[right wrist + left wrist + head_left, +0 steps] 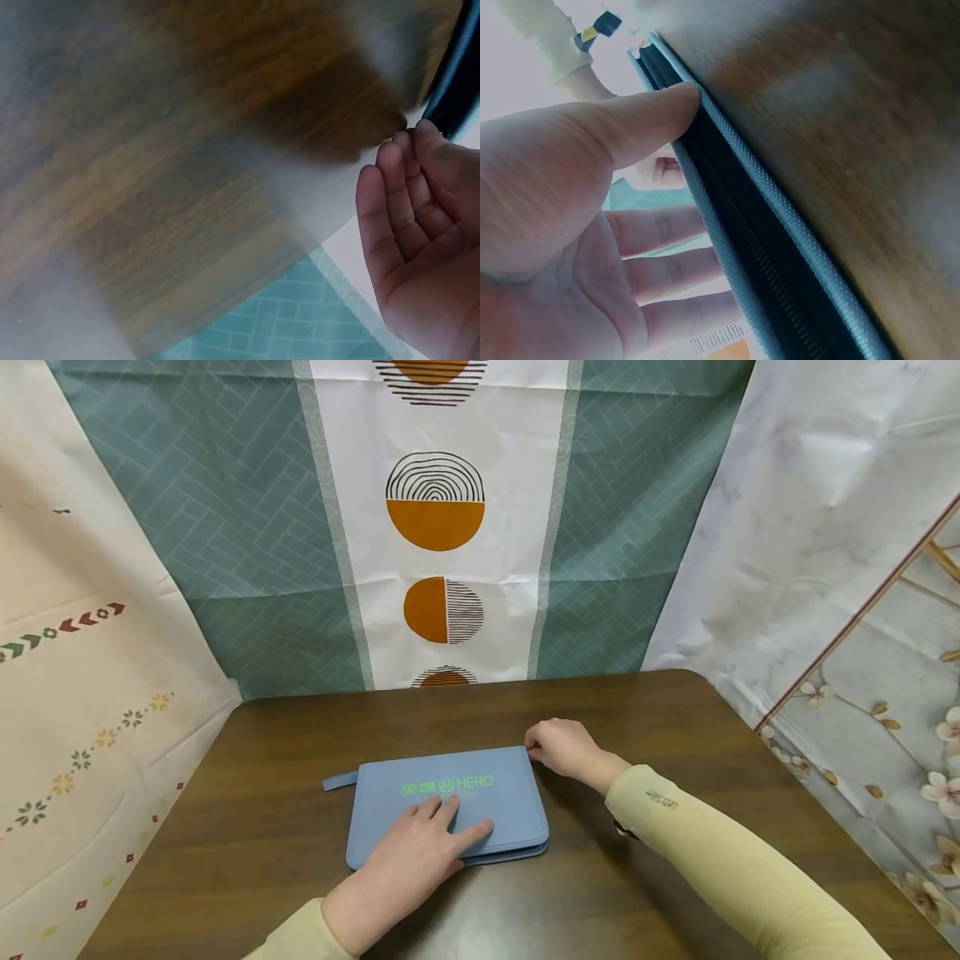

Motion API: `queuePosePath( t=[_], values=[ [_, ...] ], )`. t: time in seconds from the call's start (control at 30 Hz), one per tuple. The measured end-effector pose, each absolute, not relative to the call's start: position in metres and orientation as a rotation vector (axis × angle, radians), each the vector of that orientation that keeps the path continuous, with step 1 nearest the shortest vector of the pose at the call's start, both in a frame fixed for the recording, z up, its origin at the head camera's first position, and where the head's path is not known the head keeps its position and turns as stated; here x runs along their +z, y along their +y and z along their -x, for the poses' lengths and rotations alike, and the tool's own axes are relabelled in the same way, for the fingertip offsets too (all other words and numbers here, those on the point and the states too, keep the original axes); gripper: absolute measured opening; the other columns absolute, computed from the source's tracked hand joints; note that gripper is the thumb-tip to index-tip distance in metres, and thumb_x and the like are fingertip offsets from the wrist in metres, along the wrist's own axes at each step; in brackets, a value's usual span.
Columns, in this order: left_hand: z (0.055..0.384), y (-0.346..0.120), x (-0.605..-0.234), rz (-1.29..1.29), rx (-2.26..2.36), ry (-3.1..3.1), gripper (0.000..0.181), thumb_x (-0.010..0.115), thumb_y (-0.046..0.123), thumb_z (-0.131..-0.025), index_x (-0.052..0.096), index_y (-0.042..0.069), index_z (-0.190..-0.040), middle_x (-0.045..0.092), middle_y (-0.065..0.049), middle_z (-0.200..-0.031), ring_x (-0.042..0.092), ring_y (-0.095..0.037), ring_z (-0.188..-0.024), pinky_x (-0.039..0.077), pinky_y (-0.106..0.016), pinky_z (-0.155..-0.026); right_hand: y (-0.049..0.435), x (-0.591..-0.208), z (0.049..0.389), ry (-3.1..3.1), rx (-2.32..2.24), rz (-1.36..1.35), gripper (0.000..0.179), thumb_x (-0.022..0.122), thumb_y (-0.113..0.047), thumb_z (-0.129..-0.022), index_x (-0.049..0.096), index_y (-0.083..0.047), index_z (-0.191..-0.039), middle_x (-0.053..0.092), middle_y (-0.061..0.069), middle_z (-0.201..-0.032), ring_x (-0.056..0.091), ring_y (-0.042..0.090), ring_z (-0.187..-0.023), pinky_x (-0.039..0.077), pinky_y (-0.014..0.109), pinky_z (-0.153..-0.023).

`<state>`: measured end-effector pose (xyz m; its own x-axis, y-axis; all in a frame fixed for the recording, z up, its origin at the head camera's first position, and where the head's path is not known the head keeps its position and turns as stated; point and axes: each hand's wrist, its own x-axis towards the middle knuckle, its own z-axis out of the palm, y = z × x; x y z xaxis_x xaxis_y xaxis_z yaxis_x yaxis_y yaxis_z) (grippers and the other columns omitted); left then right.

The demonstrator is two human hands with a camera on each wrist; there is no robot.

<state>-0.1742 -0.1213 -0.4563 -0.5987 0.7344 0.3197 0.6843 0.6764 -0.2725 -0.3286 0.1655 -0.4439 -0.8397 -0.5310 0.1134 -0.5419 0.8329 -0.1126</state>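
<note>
A blue zip case [487, 814] with green lettering lies flat on the table. My left hand [420, 852] rests on its cover, fingers straight and spread. In the left wrist view, the left thumb [645, 116] touches the case's near edge, where zipper teeth [769, 277] run between two parted blue borders. At the far right corner, my right hand [562, 747] pinches at the zipper, thumb against the curled forefinger. The zipper pull is hidden between those fingertips. In the right wrist view, the right fingers [397, 202] meet the thumb beside the dark zip edge [454, 90].
A blue strap loop [340, 781] sticks out from the case's left side. The brown wooden table [285, 735] reaches a patterned curtain [450, 560] at the back. Light patterned cloths hang at the left [90, 652] and right [825, 527].
</note>
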Motion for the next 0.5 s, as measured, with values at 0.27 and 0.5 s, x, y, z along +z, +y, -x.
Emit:
queuePosePath(
  t=[0.27, 0.5],
  values=[
    [0.1733, -0.1203, -0.4556, 1.108, 0.168, -2.491, 0.060, 0.094, 0.039, -0.090, 0.070, 0.034, -0.145, 0.072, -0.021, -0.133, 0.074, -0.036, -0.114, 0.066, -0.045, -0.084, 0.1667, -0.4404, 0.3229, -2.943, 0.165, -0.881, 0.011, 0.083, -0.009, -0.099, 0.079, -0.014, -0.090, 0.074, -0.003, -0.086, 0.060, 0.012, -0.072, 0.059, 0.038, -0.068],
    [0.1737, -0.1219, -0.4554, 1.096, 0.169, -2.500, 0.060, 0.095, 0.037, -0.090, 0.071, 0.034, -0.144, 0.073, -0.021, -0.132, 0.074, -0.037, -0.114, 0.066, -0.045, -0.083, 0.1716, -0.4397, 0.3185, -2.935, 0.101, -0.914, 0.007, 0.084, -0.011, -0.098, 0.081, -0.016, -0.095, 0.079, -0.002, -0.095, 0.073, 0.017, -0.082, 0.063, 0.044, -0.073]
  ],
)
